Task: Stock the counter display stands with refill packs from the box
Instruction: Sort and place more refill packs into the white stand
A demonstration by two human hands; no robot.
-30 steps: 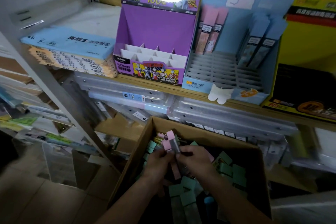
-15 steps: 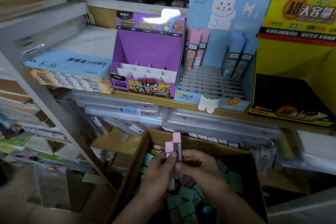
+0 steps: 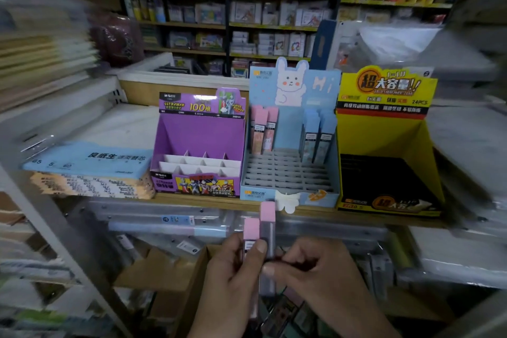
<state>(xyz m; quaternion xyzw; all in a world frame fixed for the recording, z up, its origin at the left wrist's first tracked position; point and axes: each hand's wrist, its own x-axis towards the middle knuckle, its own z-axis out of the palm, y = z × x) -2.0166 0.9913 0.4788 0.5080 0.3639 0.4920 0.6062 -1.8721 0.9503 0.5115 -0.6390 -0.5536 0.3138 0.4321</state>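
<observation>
Two pink-capped refill packs (image 3: 266, 230) stand upright between my hands, just below the counter's front edge. My left hand (image 3: 233, 277) grips them from the left with the thumb across the front. My right hand (image 3: 310, 271) pinches them from the right. The cardboard box (image 3: 192, 280) sits low, mostly hidden behind my hands. On the counter straight ahead stands the blue bunny display stand (image 3: 290, 170); it holds two pink packs at back left, two blue packs at back right, and many bare slots. A purple display stand (image 3: 200, 145) with white dividers stands left of it.
A yellow display stand (image 3: 384, 145) stands right of the blue one. Stacked blue and orange packets (image 3: 90, 170) lie at the left of the wooden counter (image 3: 192, 199). Clear plastic cases (image 3: 175, 222) fill the shelf below. A white metal upright (image 3: 55, 236) slants at left. Bookshelves stand behind.
Both hands have lifted the pink packs up out of the box towards the counter edge. My view has tilted upward, so the box has dropped low and the back shelves show.
</observation>
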